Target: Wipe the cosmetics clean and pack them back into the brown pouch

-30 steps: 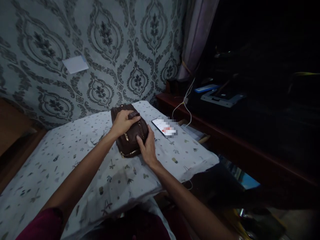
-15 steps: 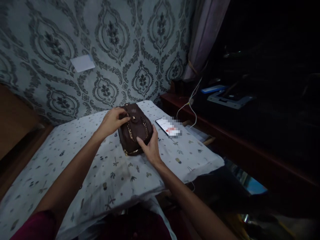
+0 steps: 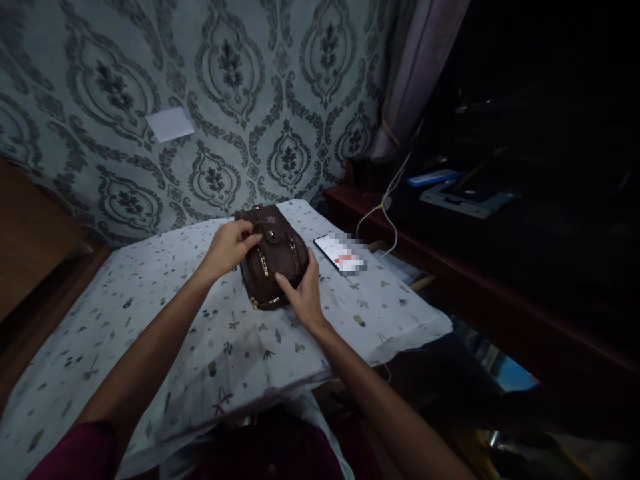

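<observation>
A dark brown leather handbag (image 3: 273,267) with gold zippers and a round gold stud lies on a white patterned cloth (image 3: 190,360). My left hand (image 3: 233,247) is at the bag's upper left side, thumb and fingers pinched together by the top end of the left slanting zipper (image 3: 263,260). Whatever sits between those fingertips is hidden. At the lower right, my right hand (image 3: 303,290) grips the bag, its thumb on the front face and its fingers around the side. Just right of the bag lies a phone (image 3: 333,250) with a lit screen, partly blurred out.
A patterned wall (image 3: 230,100) with a pale card (image 3: 170,124) on it rises behind. To the right, white cables (image 3: 387,213) hang by a dark red wooden ledge (image 3: 350,200). A blue item (image 3: 434,178) and a grey bracket-like piece (image 3: 460,200) lie beyond. Brown board (image 3: 35,233) stands left.
The view has shifted slightly, so everything sits a little further right. Both hands keep their places on the handbag, with no clear movement of the zipper.
</observation>
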Demonstrator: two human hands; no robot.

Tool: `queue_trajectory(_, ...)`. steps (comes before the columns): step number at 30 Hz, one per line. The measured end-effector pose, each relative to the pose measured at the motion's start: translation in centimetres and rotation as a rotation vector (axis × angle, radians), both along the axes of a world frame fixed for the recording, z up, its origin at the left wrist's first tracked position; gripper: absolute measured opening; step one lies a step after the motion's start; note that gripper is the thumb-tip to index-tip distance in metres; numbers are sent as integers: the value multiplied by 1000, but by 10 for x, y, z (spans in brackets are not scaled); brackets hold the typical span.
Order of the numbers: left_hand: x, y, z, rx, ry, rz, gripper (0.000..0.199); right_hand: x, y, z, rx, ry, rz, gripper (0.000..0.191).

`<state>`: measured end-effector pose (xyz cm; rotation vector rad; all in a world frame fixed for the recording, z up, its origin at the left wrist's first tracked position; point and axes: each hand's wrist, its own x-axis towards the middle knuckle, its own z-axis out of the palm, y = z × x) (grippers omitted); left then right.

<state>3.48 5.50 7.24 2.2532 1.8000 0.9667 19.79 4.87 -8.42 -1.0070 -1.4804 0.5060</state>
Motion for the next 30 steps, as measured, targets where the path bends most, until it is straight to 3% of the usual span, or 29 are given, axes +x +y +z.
queue_trajectory(10,7,-18,-3,5,36,-93,28,3,-2,3,-49,-11,57,92)
queue_trajectory(13,9,-22,-2,0,119,-92,28,6,-3,4,-65,29,84,94)
queue_trajectory(17,19,-25,-2,89,295,-33,14,13,-3,2,-60,58,178,81)
queue_trajectory(24,50,-10,-1,146,325,-65,15,14,-1,-3,-52,46,193,79)
queue_trajectory(30,58,4,-6,151,330,-48,16,12,-2,-2,-45,63,187,76)
